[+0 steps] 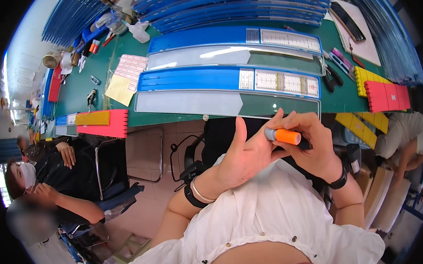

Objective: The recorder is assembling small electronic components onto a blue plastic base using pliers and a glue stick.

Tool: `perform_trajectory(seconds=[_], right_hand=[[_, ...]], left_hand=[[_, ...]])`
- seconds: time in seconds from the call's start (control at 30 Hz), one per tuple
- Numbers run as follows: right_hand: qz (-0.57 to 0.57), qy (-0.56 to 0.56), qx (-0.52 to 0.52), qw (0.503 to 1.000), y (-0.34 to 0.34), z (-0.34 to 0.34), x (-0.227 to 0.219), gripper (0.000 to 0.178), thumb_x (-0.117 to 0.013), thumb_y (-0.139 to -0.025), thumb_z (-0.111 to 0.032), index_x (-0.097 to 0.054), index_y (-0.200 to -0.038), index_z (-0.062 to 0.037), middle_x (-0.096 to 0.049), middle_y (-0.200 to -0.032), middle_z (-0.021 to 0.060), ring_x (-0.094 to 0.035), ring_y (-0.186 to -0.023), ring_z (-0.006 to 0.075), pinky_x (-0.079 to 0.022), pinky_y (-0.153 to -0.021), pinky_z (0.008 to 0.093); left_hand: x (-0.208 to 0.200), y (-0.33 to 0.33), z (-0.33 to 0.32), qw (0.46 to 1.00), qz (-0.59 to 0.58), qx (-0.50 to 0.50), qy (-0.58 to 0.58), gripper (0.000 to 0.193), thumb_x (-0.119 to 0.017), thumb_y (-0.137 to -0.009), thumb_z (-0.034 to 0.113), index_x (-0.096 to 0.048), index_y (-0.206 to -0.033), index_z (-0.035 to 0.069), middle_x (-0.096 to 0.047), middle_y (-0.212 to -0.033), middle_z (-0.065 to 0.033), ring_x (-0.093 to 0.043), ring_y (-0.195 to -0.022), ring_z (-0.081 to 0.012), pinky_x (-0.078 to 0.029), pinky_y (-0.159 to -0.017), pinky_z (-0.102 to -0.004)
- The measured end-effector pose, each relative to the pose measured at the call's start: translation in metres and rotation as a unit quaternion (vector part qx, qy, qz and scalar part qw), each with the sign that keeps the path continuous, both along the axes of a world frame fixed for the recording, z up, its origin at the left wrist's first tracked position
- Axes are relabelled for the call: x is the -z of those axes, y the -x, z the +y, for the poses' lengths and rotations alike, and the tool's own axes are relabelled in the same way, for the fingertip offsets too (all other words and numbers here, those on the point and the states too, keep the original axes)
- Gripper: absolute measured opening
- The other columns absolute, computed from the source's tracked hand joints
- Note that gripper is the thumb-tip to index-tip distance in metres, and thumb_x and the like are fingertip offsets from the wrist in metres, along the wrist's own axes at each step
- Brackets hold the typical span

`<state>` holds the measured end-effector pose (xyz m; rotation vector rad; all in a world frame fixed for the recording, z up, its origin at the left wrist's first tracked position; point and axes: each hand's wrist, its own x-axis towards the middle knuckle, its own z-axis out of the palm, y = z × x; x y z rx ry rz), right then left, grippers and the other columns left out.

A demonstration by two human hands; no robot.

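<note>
My right hand (317, 148) is closed around a small orange cylinder with a grey end (287, 136), much like a hand stamp. Its grey end rests at the fingers of my left hand (244, 161), which is open, palm up, with the thumb stretched away. Faint dark marks show on the left palm near the wrist. Just beyond both hands, at the table's near edge, lies a long blue case (194, 79) with its clear lid (191, 102) folded toward me. Behind it is a second blue case (197, 38), also opened, with printed white scales at its right end.
Stacked blue cases (238, 8) line the back of the green table (82, 81). Red boards (388, 95), yellow boards (369, 80) and black-handled pliers (332, 79) sit at right. Pink label sheets (128, 69) lie left. One person (56, 183) sits at left; another (405, 138) bends at right.
</note>
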<state>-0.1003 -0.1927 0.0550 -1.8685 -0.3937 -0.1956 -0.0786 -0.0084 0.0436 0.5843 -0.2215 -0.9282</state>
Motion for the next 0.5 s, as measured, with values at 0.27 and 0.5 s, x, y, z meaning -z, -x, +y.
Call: perform_trajectory(seconds=[0.27, 0.5], right_hand=[[-0.114, 0.152, 0.192, 0.963, -0.115, -0.095, -0.040, 0.037, -0.070, -0.086, 0.003, -0.052, -0.118, -0.0023, -0.065, -0.105, 0.0125, -0.067, -0.091, 0.0201, -0.054, -0.081, 0.0311], [-0.102, 0.308, 0.234, 0.917, -0.197, -0.183, 0.014, 0.037, -0.073, -0.083, -0.002, -0.050, -0.111, -0.0027, -0.067, -0.104, 0.0228, -0.070, -0.091, 0.0370, -0.054, -0.073, 0.0400]], left_hand=[[-0.005, -0.033, 0.064, 0.551, -0.648, -0.220, -0.478, 0.048, -0.085, -0.073, 0.018, -0.069, -0.118, 0.009, -0.069, -0.118, -0.0080, -0.064, -0.106, -0.0262, -0.048, -0.094, -0.0378], [0.003, -0.051, 0.083, 0.441, -0.691, -0.239, -0.521, 0.020, -0.081, -0.073, 0.012, -0.066, -0.087, 0.010, -0.061, -0.088, -0.0031, -0.058, -0.085, -0.0251, -0.045, -0.078, -0.0367]])
